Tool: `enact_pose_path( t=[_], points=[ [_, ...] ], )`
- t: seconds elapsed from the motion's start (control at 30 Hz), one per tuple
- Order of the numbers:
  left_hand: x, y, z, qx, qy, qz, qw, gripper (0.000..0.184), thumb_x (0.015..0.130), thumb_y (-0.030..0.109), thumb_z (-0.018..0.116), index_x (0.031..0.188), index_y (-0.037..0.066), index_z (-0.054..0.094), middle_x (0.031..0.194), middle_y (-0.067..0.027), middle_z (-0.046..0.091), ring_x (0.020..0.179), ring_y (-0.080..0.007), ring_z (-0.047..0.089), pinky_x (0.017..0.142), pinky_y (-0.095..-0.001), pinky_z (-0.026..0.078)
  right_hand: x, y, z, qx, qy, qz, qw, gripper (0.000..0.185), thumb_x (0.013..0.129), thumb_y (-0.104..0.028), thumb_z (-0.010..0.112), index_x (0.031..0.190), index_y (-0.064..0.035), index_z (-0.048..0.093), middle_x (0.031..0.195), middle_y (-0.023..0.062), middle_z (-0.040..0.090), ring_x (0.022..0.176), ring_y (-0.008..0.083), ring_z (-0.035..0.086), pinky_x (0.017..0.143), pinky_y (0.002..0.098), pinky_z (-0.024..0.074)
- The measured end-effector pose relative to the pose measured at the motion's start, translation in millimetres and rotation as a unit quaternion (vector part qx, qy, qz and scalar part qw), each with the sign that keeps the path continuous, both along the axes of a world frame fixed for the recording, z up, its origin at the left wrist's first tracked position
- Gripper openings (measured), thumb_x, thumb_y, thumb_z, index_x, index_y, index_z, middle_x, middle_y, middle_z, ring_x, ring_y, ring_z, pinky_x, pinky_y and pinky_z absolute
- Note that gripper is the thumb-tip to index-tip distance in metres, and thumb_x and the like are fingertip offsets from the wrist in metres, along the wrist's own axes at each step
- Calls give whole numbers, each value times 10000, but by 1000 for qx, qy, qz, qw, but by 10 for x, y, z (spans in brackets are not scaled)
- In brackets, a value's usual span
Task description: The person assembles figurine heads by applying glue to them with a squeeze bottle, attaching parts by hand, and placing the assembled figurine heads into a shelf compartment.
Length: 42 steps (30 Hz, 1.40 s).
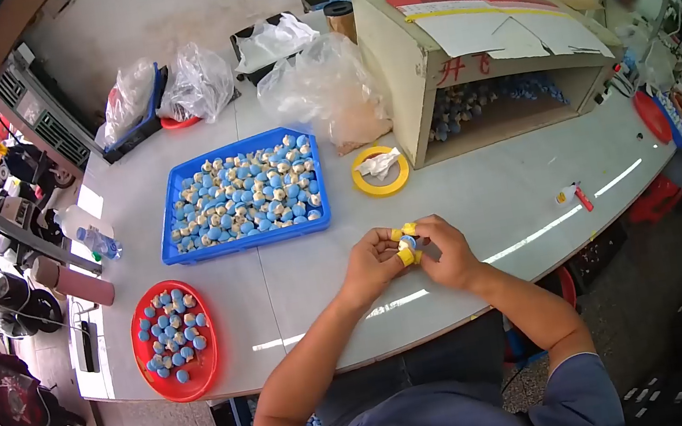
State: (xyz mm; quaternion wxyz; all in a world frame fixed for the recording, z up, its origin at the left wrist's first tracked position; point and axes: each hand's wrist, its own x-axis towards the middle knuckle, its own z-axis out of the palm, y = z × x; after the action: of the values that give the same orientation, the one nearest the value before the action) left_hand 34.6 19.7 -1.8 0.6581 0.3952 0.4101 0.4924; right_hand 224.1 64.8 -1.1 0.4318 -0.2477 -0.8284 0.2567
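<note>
In front of my body, over the near part of the table, both hands meet at a small blue-and-cream round piece. My left hand is closed, its fingertips pressed on the piece from the left. From the right, my right hand pinches it too. Yellow covers wrap several fingertips and hide part of the piece. Many similar pieces fill a blue tray beyond my left hand. A red round plate at the near left carries more of them.
Yellow tape roll with white tissue lies ahead. A cream box holding blue pieces stands behind it. Plastic bags are at the back. A bottle and pink tumbler are left; a small glue bottle right. Other people sit beyond.
</note>
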Motion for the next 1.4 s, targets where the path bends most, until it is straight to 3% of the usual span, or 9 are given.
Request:
enact_pose_path(
  t=[0.3, 0.43, 0.53, 0.6, 0.7, 0.9, 1.0, 1.13, 1.4],
  points=[
    [-35, 3, 96, -63, -54, 2, 997, 327, 976, 110, 646, 1242, -9, 498, 1125, -114, 655, 1013, -222, 691, 880, -345, 599, 64, -45, 117, 4, 0, -24, 1000, 531, 733, 69, 713, 1231, -30, 557, 1138, 155, 631, 960, 311, 634, 786, 388, 550],
    [-108, 31, 104, -104, -6, 8, 995, 287, 965, 97, 648, 1216, -8, 557, 1075, -88, 677, 948, -180, 698, 788, -264, 564, 572, -148, 188, 27, 59, -113, 991, 442, 789, 54, 697, 1202, -30, 565, 1008, 120, 666, 833, 261, 627, 728, 329, 517],
    [-131, 11, 180, -131, 22, -3, 991, 281, 947, 74, 651, 1204, -13, 579, 1042, -80, 688, 938, -165, 695, 734, -229, 535, 1291, -154, -16, 41, 128, -393, 909, 150, 906, -1, 645, 1053, 17, 622, 917, 95, 662, 786, 173, 617, 713, 296, 499],
    [-121, -4, 184, -136, 31, -17, 990, 293, 934, 59, 655, 1207, -19, 584, 1030, -77, 693, 932, -161, 694, 715, -218, 520, 1773, -86, 12, -31, 154, -528, 835, 278, 908, -73, 674, 1158, 12, 585, 1065, 116, 635, 1030, 212, 594, 923, 355, 465],
    [-82, -10, 138, -141, 34, -46, 988, 326, 919, 28, 657, 1228, -33, 572, 1042, -85, 691, 927, -164, 694, 732, -227, 536, 2267, 119, -69, 41, -17, -636, 770, 389, 866, -117, 725, 1200, 6, 570, 1152, 147, 615, 1173, 293, 540, 1017, 413, 417],
    [-67, -17, 160, -147, 53, -64, 986, 361, 905, 4, 676, 1244, -72, 580, 1051, -103, 690, 917, -163, 695, 757, -238, 555, 2425, 460, -228, -10, -182, -602, 778, 435, 826, -112, 750, 1194, 18, 558, 1235, 189, 593, 1261, 353, 489, 1072, 459, 380],
    [-134, -3, 125, -128, 72, -103, 984, 373, 909, 10, 678, 1258, -82, 586, 1061, -103, 695, 912, -150, 693, 744, -227, 546, 2226, 479, -208, 2, -82, -518, 852, 351, 853, -105, 737, 1143, 17, 582, 1205, 155, 625, 1180, 291, 578, 1010, 418, 448],
    [-176, 26, 122, -120, 86, -131, 980, 381, 905, 5, 679, 1261, -93, 582, 1065, -120, 701, 905, -139, 692, 720, -211, 529, 1533, 236, -69, -261, 177, -266, 911, 304, 922, -125, 694, 1138, 43, 561, 1100, 103, 672, 951, 123, 646, 851, 275, 519],
    [-202, 30, 167, -137, 55, -146, 978, 434, 891, 21, 667, 1291, -103, 551, 1039, -139, 712, 923, -174, 707, 713, -238, 526, 538, -278, 225, -209, 50, -59, 975, 327, 863, -48, 697, 1134, 38, 535, 949, 153, 692, 848, 143, 686, 754, 277, 540]
  ],
)
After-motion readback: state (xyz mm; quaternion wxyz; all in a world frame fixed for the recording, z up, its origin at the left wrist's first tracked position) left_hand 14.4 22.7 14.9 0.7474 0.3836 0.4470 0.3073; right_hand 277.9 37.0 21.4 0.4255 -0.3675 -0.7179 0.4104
